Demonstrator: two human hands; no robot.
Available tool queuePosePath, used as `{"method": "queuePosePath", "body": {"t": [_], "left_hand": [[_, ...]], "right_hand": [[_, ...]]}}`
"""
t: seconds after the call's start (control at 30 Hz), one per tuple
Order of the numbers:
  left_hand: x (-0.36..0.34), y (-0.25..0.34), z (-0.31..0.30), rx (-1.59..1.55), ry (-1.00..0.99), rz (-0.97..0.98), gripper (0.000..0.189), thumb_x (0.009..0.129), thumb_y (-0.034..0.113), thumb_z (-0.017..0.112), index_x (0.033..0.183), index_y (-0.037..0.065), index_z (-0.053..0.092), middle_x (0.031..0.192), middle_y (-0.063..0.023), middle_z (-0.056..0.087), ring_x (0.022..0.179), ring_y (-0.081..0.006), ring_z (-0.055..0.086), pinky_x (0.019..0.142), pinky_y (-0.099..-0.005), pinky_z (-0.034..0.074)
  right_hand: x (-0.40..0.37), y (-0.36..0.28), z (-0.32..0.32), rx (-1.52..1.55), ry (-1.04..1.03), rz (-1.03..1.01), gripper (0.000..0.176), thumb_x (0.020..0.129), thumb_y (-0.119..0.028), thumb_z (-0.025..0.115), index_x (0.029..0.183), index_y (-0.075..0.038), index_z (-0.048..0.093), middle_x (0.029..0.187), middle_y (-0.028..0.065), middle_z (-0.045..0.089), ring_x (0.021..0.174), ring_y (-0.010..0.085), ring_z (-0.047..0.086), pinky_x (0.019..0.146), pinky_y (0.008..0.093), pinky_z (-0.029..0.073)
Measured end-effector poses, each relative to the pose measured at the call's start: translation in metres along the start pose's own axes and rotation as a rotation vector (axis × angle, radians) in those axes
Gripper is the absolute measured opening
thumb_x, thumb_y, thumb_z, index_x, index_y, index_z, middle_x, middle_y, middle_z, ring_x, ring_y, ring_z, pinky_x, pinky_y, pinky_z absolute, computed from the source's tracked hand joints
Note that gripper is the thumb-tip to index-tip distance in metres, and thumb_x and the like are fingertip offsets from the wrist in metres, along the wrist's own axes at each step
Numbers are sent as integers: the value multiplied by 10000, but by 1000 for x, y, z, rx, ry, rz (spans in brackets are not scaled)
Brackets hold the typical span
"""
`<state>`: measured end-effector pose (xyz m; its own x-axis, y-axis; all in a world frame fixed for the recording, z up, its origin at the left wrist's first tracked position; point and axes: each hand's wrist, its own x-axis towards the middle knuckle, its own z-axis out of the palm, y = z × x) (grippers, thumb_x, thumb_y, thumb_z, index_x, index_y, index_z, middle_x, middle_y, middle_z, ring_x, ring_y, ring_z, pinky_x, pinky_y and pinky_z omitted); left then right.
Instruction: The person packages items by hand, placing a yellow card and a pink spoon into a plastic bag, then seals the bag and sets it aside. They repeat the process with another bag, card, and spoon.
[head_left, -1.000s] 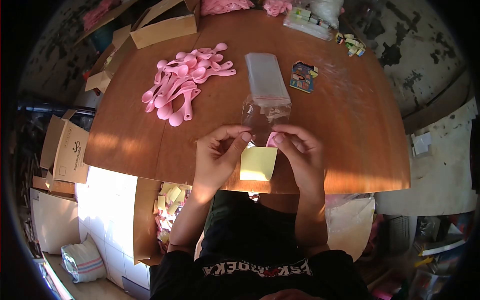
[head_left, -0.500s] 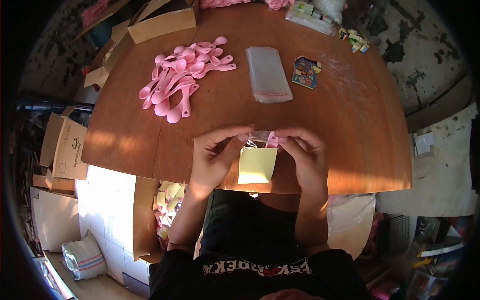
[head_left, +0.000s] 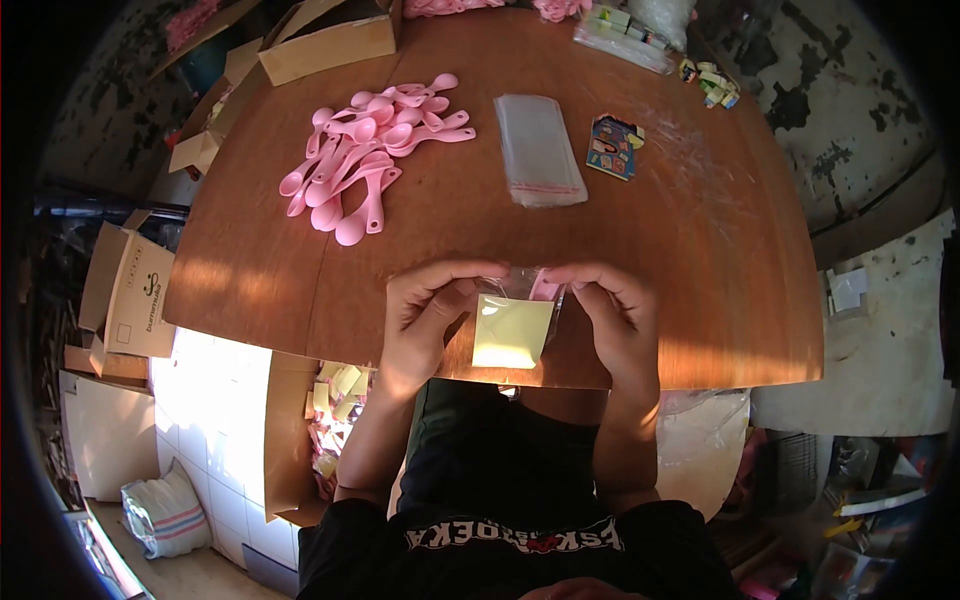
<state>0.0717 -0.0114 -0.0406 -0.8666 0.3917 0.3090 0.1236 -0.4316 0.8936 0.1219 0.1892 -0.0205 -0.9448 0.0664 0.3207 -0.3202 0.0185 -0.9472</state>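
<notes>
Small packing workshop: wooden table (head_left: 700,280) w/ pink spoons (head_left: 365,160), clear bags (head_left: 538,150), cardboard boxes (head_left: 325,40), peeling walls.

Both hands (head_left: 520,310) pinch clear bag (head_left: 520,285) with yellow card (head_left: 510,332); pink spoons (head_left: 365,165) beyond.

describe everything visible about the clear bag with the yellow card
The clear plastic bag is glossy, holding a pale yellow rectangular card and a pink piece near its top. It is tilted over the near edge of the brown wooden table, pinched at its top corners by the left hand and right hand.
</notes>
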Motion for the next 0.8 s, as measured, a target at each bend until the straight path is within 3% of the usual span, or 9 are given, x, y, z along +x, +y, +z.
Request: {"method": "queuePosePath", "body": {"t": [0.1,0.23,0.33,0.5,0.6,0.67,0.73,0.77,0.8], "left_hand": [[-1,2,-1,-17,-3,-35,199,955,62,567,1068,-76,654,1008,-154,675,892,-161,652,787,-274,515],[0,3,7,170,18,27,192,934,43,611,1084,-69,651,1003,-137,681,875,-139,644,772,-258,513],[0,0,4,197,49,-1,218,909,-15,633,1121,-65,650,983,-111,698,909,-123,642,799,-244,515],[0,3,7,171,133,15,367,886,-20,660,1240,-55,569,952,-113,701,940,-129,649,810,-254,526],[-3,15,10,146,51,21,476,839,-31,710,1280,-49,532,938,-114,698,946,-130,651,814,-254,529],[-10,17,4,171,54,-24,504,786,-28,765,1248,-45,565,896,-98,702,893,-117,663,764,-235,534],[-22,18,-5,382,-30,-122,480,771,-9,788,1212,-38,600,797,-54,684,739,-67,637,638,-202,502],[-29,15,-7,390,-3,-101,458,762,2,802,1184,-32,626,690,-5,626,613,-21,549,536,-189,425],[-37,22,-4,377,-6,-72,432,751,7,808,1150,-30,649,669,-2,614,579,-24,513,531,-191,417]], "right_hand": [[1,2,-5,-128,-36,-54,213,943,60,476,1007,35,677,920,63,695,873,99,632,789,223,489],[-1,3,4,25,-32,-48,142,906,37,593,1028,33,666,937,80,691,894,102,642,818,239,510],[-1,5,5,71,-52,-76,213,854,41,683,1063,33,645,946,95,688,924,121,656,840,258,529],[-4,6,7,43,-47,-17,243,848,43,687,1084,33,630,982,84,677,934,140,660,848,266,538],[-5,6,7,63,-27,-52,237,847,38,692,1077,27,636,995,84,675,945,137,659,849,271,544],[-7,4,8,52,-49,-59,235,841,26,702,1069,23,642,997,88,679,934,139,665,836,269,547],[-9,-3,8,43,-69,-65,234,835,15,713,1060,19,649,999,93,684,924,142,672,823,267,549],[-8,-11,3,-85,-167,-76,255,812,28,729,1054,28,648,1028,119,673,952,169,670,825,276,552],[-5,-21,-2,-216,-262,-92,277,788,42,744,1049,37,648,1057,145,662,979,195,669,827,285,555]]}}
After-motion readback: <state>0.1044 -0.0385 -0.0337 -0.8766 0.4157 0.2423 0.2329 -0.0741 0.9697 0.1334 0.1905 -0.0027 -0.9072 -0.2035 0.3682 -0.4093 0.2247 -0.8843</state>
